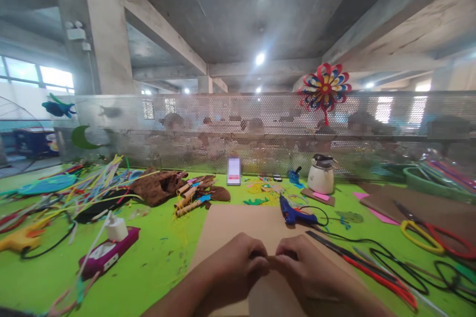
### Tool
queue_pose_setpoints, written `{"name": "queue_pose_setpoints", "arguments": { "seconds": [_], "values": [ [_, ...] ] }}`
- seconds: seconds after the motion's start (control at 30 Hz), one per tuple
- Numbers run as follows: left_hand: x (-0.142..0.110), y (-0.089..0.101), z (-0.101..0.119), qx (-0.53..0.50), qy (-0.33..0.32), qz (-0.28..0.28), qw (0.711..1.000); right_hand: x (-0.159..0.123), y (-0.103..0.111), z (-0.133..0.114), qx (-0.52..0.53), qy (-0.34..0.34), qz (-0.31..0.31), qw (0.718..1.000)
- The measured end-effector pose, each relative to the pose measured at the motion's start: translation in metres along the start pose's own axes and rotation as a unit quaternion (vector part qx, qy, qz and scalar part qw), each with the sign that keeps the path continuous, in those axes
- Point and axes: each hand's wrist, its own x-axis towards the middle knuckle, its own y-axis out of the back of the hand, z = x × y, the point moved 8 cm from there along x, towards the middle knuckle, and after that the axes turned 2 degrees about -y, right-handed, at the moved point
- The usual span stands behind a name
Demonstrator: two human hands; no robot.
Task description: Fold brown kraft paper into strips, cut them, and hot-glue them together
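Observation:
My left hand (241, 262) and my right hand (301, 262) are close together at the bottom centre, each with fingers closed in a pinch. Between them they grip the top edge of a piece of brown kraft paper (273, 294), which hangs down toward me. Beneath lies a larger flat sheet of brown cardboard (223, 223) on the green table. A blue glue gun (295, 213) rests at the sheet's upper right. To the right of my right hand are scissors with red handles (379, 275).
A purple power strip (109, 252) and a yellow glue gun (24, 240) lie left. Craft scraps (107, 183) and small rolled paper figures (195, 195) sit behind. A thermos jug (321, 174), yellow-and-red scissors (427, 235) and black cables (401, 262) occupy the right. A perforated metal screen (208, 129) borders the back.

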Motion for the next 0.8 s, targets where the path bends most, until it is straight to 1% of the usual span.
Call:
{"name": "queue_pose_setpoints", "arguments": {
  "seconds": [0.1,0.23,0.3,0.37,0.47,0.53,0.6,0.7,0.8],
  "values": [
    [-0.002,0.0,0.003,-0.008,0.007,-0.012,1.0,-0.002,0.001,-0.002,-0.001,0.012,-0.019,1.0],
    [0.0,-0.003,0.005,-0.037,0.007,-0.025,0.999,-0.005,-0.007,-0.002,0.02,0.027,-0.067,0.997],
    [0.001,-0.004,0.004,-0.06,0.006,-0.024,0.998,-0.005,-0.011,-0.003,0.025,0.038,-0.072,0.996],
    [0.002,-0.005,0.001,-0.082,0.012,-0.023,0.996,-0.004,-0.012,-0.003,0.024,0.052,-0.061,0.996],
    [0.002,-0.01,-0.004,-0.105,0.026,-0.038,0.993,-0.003,-0.013,-0.005,0.018,0.071,-0.045,0.996],
    [0.003,-0.012,-0.007,-0.101,0.026,-0.039,0.994,-0.003,-0.013,-0.004,0.007,0.076,-0.032,0.997],
    [0.005,-0.011,-0.009,-0.081,0.023,-0.027,0.996,-0.002,-0.012,-0.003,-0.013,0.075,-0.015,0.997],
    [0.011,-0.007,-0.003,-0.052,0.001,-0.02,0.998,-0.002,-0.01,-0.002,-0.055,0.065,0.01,0.996],
    [0.012,-0.002,0.008,-0.039,-0.016,-0.029,0.999,-0.003,-0.01,-0.004,-0.082,0.052,0.025,0.995]
  ]
}}
